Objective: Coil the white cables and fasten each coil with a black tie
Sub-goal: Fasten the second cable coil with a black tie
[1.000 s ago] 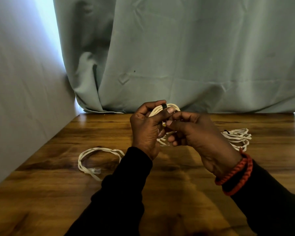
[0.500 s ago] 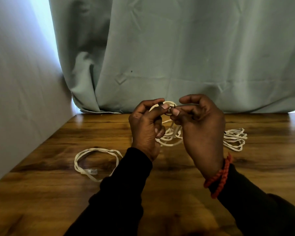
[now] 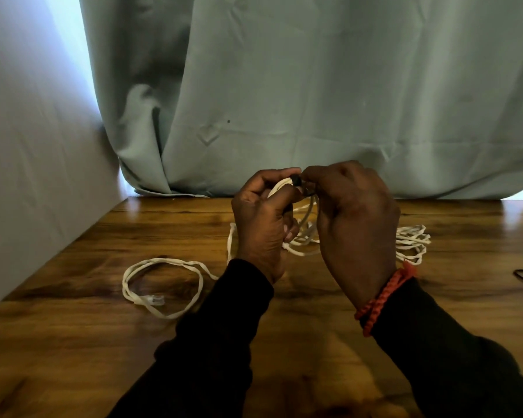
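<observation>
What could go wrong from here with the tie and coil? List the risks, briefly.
1. The black tie is pinched only at the fingertips of the left hand and right hand; it could slip before it closes.
2. The held coil hangs loose below the hands, so loops may spring out.
3. Its lower strands sag near the other bundle on the table and might snag it.
</observation>
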